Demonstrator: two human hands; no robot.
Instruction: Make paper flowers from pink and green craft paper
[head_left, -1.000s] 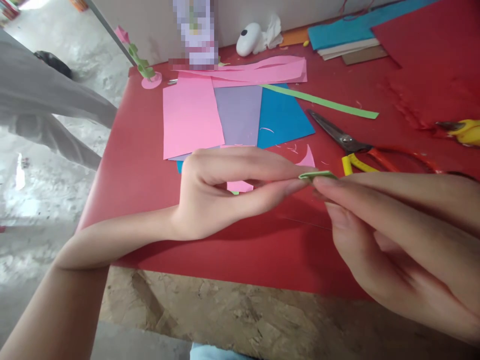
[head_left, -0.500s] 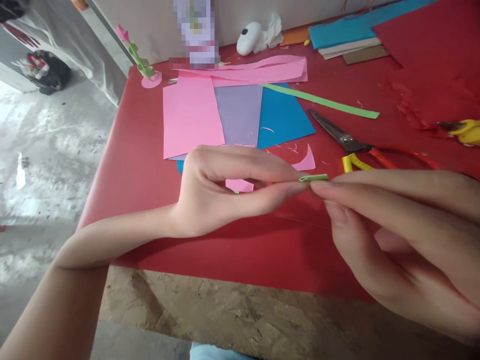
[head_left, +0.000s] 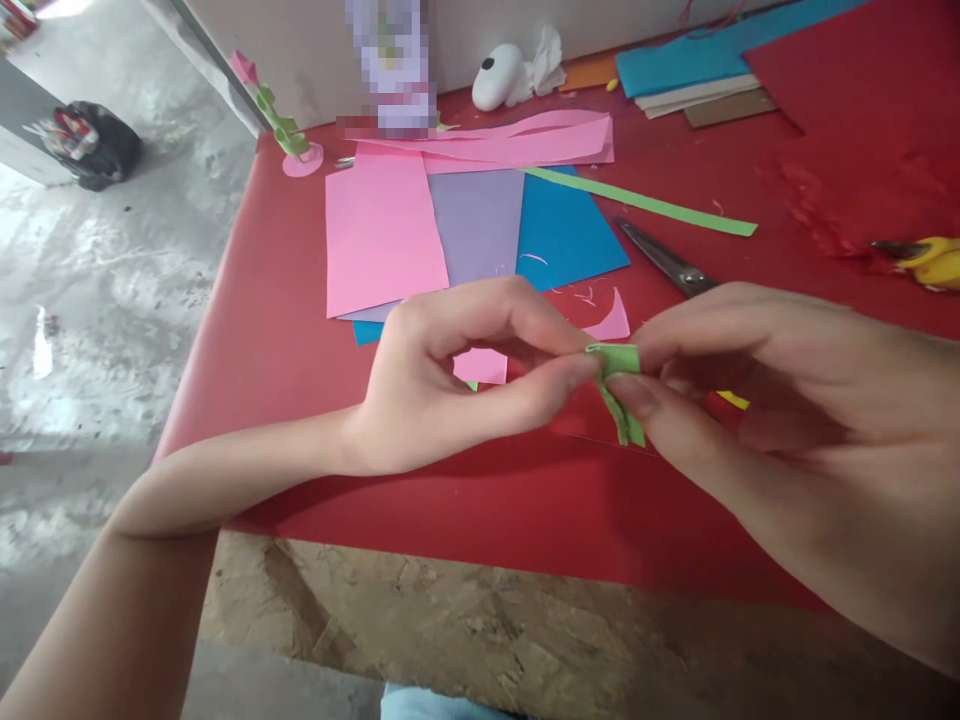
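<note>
A small folded green paper strip [head_left: 619,385] is pinched between both my hands above the red sheet [head_left: 285,300] that covers the table. My left hand [head_left: 457,375] grips its left end with thumb and forefinger. My right hand [head_left: 757,400] pinches the right side, and a loose tail of the strip hangs down below the fingers. Behind the hands lie a pink sheet [head_left: 379,230], a lilac sheet [head_left: 476,225] and a blue sheet [head_left: 566,230], partly overlapping.
Scissors [head_left: 664,262] lie right of the sheets, their handles hidden by my right hand. A long green strip [head_left: 652,205], pink strips [head_left: 540,140], stacked papers [head_left: 697,80], a white object [head_left: 499,75] and a yellow tool [head_left: 930,262] lie farther back. Bare chipboard [head_left: 450,640] shows at the near edge.
My right hand has turned and risen, bending the green strip so a tail now hangs down. A person in grey at the far left a second ago has left the view.
</note>
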